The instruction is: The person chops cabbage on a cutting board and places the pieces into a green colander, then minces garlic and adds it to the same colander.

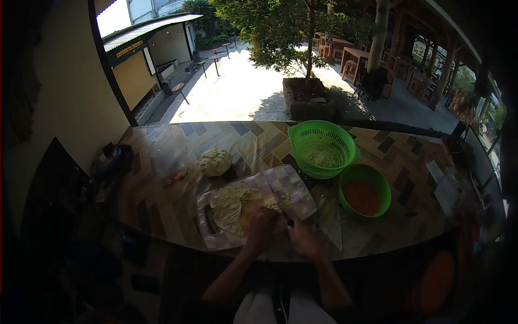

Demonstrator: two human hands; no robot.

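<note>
A pink-and-white checkered cutting board point(294, 181) lies in front of me. My right hand point(305, 240) is closed round the handle of a knife point(281, 204), its blade pointing away from me over the board. Just left of the blade, my left hand point(263, 225) is curled down on a piece of cabbage, mostly hidden under the fingers. Loose cabbage leaves point(227, 209) lie on the board's left half. Small chopped cabbage bits point(286, 198) sit beside the blade. Beyond the board's far left side rests a cabbage head point(215, 162).
A green colander point(349, 141) with chopped cabbage stands beyond the board to the right. Nearer is a green bowl point(386, 186) holding finely cut orange food. A clear plastic bag point(168, 146) lies at the far left of the patterned table point(415, 167).
</note>
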